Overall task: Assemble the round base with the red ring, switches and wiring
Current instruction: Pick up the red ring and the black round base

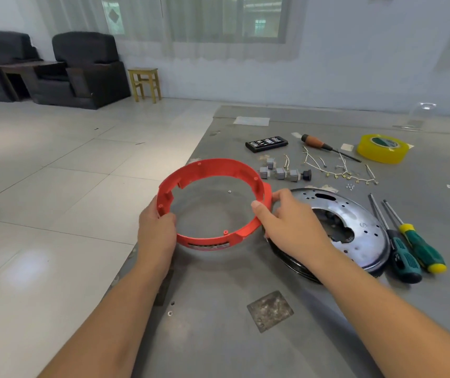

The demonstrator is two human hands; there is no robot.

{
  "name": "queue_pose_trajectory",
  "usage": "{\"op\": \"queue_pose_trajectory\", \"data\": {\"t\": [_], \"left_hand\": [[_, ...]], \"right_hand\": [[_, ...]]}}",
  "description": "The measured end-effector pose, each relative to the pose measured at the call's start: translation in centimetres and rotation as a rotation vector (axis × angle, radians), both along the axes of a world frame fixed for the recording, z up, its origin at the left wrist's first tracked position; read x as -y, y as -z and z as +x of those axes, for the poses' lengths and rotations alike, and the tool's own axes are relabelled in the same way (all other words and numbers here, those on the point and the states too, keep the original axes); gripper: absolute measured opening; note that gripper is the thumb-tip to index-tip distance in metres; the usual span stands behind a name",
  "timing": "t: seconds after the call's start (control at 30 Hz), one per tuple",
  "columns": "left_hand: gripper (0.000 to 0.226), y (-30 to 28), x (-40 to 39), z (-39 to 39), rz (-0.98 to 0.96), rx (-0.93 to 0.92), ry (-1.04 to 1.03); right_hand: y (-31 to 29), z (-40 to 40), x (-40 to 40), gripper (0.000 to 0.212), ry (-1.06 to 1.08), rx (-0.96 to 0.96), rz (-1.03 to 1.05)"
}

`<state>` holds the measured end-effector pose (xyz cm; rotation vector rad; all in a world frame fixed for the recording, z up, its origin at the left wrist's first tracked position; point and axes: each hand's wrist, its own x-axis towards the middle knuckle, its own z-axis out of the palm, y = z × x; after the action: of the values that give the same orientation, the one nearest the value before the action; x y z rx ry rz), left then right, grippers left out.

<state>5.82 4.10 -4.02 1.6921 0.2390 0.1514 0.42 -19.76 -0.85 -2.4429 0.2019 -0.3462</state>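
In the centre of the frame both hands grip the red ring (210,203): the left hand (156,227) clamps its left rim, the right hand (289,222) its right rim. The round base (354,227) lies right of it. The bit case (266,143), upper right, holds bits.

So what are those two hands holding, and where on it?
The red ring: the left hand grips its left rim, the right hand its right rim, thumb inside.

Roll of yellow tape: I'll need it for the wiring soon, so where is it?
In the head view the roll of yellow tape lies flat at the table's far right, just right of the orange-handled screwdriver and beyond the loose wires.
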Motion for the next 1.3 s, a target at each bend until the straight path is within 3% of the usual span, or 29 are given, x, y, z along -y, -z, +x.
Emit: {"op": "queue_pose_trajectory", "data": {"t": [0.17,0.27,0.37,0.43,0.53,0.67,0.83,0.9,1.0,1.13,1.3], "left_hand": [[0.059,0.1,-0.9,0.5,-0.050,-0.033,-0.095],[0.045,0.0,-1.1,0.8,-0.063,-0.023,-0.155],[0.036,0.2,-1.2,0.9,-0.035,-0.033,-0.164],[0.034,0.3,-1.4,1.0,-0.010,-0.019,-0.166],[0.028,0.4,-1.6,1.0,0.069,0.015,-0.167],[0.022,0.2,-1.8,0.8,0.054,0.007,-0.103],[0.080,-0.1,-1.4,0.6,0.067,-0.045,0.012],[0.089,-0.2,-1.2,0.5,0.044,-0.041,0.051],[0.075,-0.1,-1.3,0.5,0.023,-0.029,0.051],[0.051,0.2,-1.3,0.5,0.045,0.075,-0.098],[0.039,0.3,-1.1,0.4,0.062,0.142,-0.161]], "right_hand": [[-0.1,-0.7,0.8,0.044,-0.111,-0.023,-0.199],[0.0,-1.8,2.5,0.046,-0.210,-0.024,-0.338],[0.6,-3.4,3.8,0.059,-0.126,-0.065,-0.648],[1.1,-4.3,4.2,0.066,-0.039,-0.057,-0.727],[1.3,-5.0,4.3,0.079,0.067,-0.060,-0.725],[1.9,-5.7,4.4,0.099,0.049,-0.135,-0.723],[2.2,-5.9,4.6,0.096,0.014,-0.132,-0.730],[2.3,-5.9,4.5,0.092,0.025,-0.126,-0.720],[2.3,-5.9,4.3,0.086,0.032,-0.113,-0.667],[2.1,-5.9,4.0,0.082,0.048,-0.065,-0.605],[2.1,-5.9,4.0,0.062,0.106,0.151,-0.519]]}}
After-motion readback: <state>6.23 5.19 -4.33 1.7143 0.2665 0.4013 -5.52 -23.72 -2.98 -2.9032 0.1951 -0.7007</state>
